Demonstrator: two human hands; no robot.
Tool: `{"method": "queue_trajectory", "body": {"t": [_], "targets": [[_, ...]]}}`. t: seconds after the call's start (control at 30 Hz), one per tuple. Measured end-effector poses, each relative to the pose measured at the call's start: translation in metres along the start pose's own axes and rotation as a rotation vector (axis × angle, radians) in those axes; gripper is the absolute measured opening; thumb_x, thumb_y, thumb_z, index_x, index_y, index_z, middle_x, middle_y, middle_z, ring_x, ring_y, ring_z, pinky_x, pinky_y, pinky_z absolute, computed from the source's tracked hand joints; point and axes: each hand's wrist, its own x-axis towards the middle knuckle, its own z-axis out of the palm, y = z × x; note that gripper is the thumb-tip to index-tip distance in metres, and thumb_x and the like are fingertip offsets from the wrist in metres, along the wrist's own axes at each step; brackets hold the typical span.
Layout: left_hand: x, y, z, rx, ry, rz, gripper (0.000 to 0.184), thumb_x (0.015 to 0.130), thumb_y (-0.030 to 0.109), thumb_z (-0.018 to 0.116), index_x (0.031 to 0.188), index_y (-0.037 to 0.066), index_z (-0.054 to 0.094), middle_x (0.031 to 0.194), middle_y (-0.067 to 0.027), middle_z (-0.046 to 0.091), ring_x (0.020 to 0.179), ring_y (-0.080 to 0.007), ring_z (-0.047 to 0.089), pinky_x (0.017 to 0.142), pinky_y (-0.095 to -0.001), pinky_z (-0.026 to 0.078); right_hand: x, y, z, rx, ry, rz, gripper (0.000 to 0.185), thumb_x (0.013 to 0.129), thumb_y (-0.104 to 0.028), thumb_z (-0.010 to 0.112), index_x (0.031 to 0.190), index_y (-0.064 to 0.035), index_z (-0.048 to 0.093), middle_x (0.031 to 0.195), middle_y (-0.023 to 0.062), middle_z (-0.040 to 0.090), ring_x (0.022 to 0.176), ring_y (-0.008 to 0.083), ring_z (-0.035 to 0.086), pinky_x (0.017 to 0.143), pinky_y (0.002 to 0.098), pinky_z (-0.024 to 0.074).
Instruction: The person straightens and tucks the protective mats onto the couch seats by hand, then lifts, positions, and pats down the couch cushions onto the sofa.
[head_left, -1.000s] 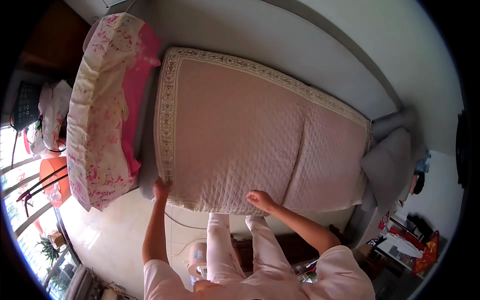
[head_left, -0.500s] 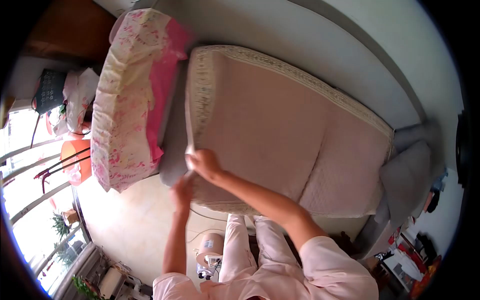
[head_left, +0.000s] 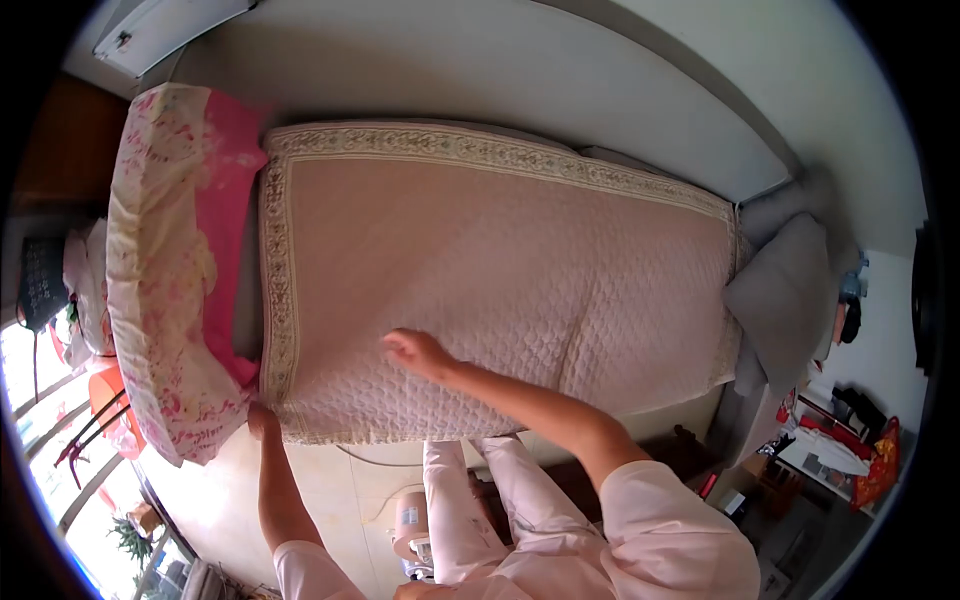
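A pink-brown quilted sofa cover with a patterned cream border lies spread over the seat of a grey sofa. My left hand is at the near left corner of the cover, its fingers closed on the edge and partly hidden. Over the cover's near left part is my right hand, with loosely bent fingers and nothing in them. A floral cloth with a pink edge drapes the sofa's left end, close beside my left hand.
Grey cushions lean at the sofa's right end. On the floor near my legs stands a beige cylinder-shaped object, with a cable beside it. An orange bag hangs by the window bars at left. A cluttered table is at far right.
The cover's left part has moved left and lies flatter across the seat. My right hand has let go of its edge, while my left hand has moved left to the corner. The view has shifted.
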Motion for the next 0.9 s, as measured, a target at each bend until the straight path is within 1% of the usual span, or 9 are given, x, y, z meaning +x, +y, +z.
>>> {"method": "queue_trajectory", "body": {"t": [0.07, 0.13, 0.17, 0.23, 0.33, 0.5, 0.67, 0.83, 0.9], "targets": [[-0.004, 0.069, -0.033, 0.04, 0.029, -0.023, 0.027, 0.079, 0.025, 0.057, 0.101, 0.009, 0.057, 0.096, -0.0139, 0.06, 0.09, -0.032, 0.057, 0.076, -0.0425, 0.046, -0.014, 0.046, -0.07, 0.018, 0.166, 0.052, 0.017, 0.082, -0.012, 0.057, 0.097, -0.0046, 0.058, 0.088, 0.0087, 0.063, 0.081, 0.0185, 0.062, 0.069, 0.029, 0.0488], [0.033, 0.092, 0.009, -0.039, 0.302, 0.522, 0.037, 0.077, 0.016, 0.06, 0.112, 0.008, 0.052, 0.109, -0.0156, 0.055, 0.103, -0.0315, 0.05, 0.088, -0.0404, 0.04, -0.028, 0.088, -0.145, -0.168, 0.342, 0.087, 0.014, 0.082, -0.011, 0.056, 0.094, -0.0041, 0.058, 0.084, 0.0074, 0.063, 0.077, 0.0168, 0.061, 0.067, 0.0273, 0.048], [0.033, 0.132, 0.001, -0.083, 0.241, 0.659, 0.043, 0.075, 0.013, 0.062, 0.116, 0.007, 0.048, 0.114, -0.0164, 0.051, 0.107, -0.0317, 0.047, 0.091, -0.0392, 0.038, -0.037, 0.106, -0.175, -0.246, 0.439, 0.101, 0.013, 0.08, -0.01, 0.056, 0.092, -0.004, 0.057, 0.083, 0.0085, 0.062, 0.076, 0.0201, 0.06, 0.068, 0.0299, 0.0473], [0.01, 0.242, -0.028, -0.134, 0.142, 0.867, 0.055, 0.071, 0.009, 0.065, 0.121, 0.006, 0.043, 0.122, -0.0177, 0.045, 0.114, -0.0327, 0.042, 0.095, -0.0379, 0.034, -0.055, 0.12, -0.232, -0.639, 0.626, -0.003, 0.019, 0.078, -0.01, 0.057, 0.096, -0.0053, 0.054, 0.094, 0.0127, 0.057, 0.09, 0.0299, 0.053, 0.075, 0.0388, 0.0426], [-0.016, 0.376, -0.027, -0.13, 0.047, 1.03, 0.071, 0.066, 0.01, 0.071, 0.127, 0.01, 0.036, 0.131, -0.0169, 0.035, 0.119, -0.0343, 0.035, 0.097, -0.0391, 0.033, -0.08, 0.16, -0.276, -0.906, 0.57, 0.049, 0.042, 0.073, -0.014, 0.062, 0.112, -0.007, 0.049, 0.123, 0.0158, 0.044, 0.107, 0.0364, 0.043, 0.085, 0.0414, 0.0396], [-0.03, 0.537, -0.011, 0.098, 0.015, 1.056, 0.099, 0.059, 0.02, 0.078, 0.137, 0.024, 0.017, 0.141, -0.01, 0.02, 0.129, -0.0327, 0.021, 0.092, -0.0521, 0.036, -0.09, 0.201, -0.264, -0.911, 0.401, 0.209, 0.064, 0.065, -0.019, 0.07, 0.122, -0.0076, 0.043, 0.135, 0.016, 0.029, 0.117, 0.0375, 0.036, 0.091, 0.0439, 0.0373], [-0.003, 0.605, 0.015, 0.321, -0.113, 0.987, 0.113, 0.049, 0.027, 0.082, 0.138, 0.029, 0.013, 0.144, -0.0075, 0.015, 0.131, -0.0338, 0.014, 0.093, -0.0595, 0.031, -0.089, 0.208, -0.271, -0.787, 0.352, 0.232, 0.07, 0.066, -0.019, 0.071, 0.126, -0.0083, 0.038, 0.138, 0.015, 0.024, 0.122, 0.0386, 0.029, 0.099, 0.0414, 0.0319], [-0.013, 0.626, 0.006, 0.454, 0.048, 1.099, 0.096, 0.042, 0.026, 0.084, 0.124, 0.014, 0.035, 0.118, -0.0094, 0.045, 0.116, -0.0286, 0.04, 0.09, -0.0502, 0.036, -0.089, 0.204, -0.28, -0.728, 0.338, 0.232, 0.067, 0.066, -0.017, 0.071, 0.125, -0.0101, 0.04, 0.138, 0.0124, 0.025, 0.121, 0.0354, 0.031, 0.099, 0.0401, 0.0334], [0.008, 0.626, 0.024, 0.413, -0.05, 1.112, 0.097, 0.042, 0.025, 0.084, 0.125, 0.013, 0.034, 0.118, -0.0094, 0.045, 0.117, -0.0284, 0.039, 0.091, -0.0502, 0.035, -0.091, 0.203, -0.287, -0.686, 0.322, 0.235, 0.068, 0.065, -0.017, 0.072, 0.125, -0.0115, 0.041, 0.138, 0.0105, 0.027, 0.121, 0.0341, 0.032, 0.097, 0.0396, 0.0358]]}}
